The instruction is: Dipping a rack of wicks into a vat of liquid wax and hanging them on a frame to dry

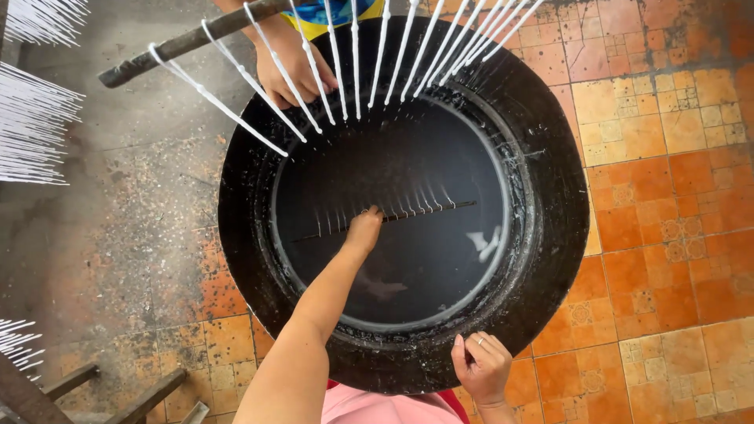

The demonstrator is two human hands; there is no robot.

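Note:
A big round black vat (550,235) holds dark liquid (424,259). My left hand (364,228) reaches down into it and is shut on a thin dark rod (440,208) lying at the liquid's surface, with several thin white strands along it. My right hand (481,367), a ring on one finger, rests curled on the vat's near rim and holds nothing. At the far rim another person's hand (289,69) grips a thicker dark rod (181,43) from which several long white tapers (355,67) fan out over the vat.
More racks of white tapers (35,126) jut in at the left edge. Wooden bars (149,396) lie at the bottom left. The floor is stained grey concrete (133,204) on the left and orange patterned tiles (667,196) on the right.

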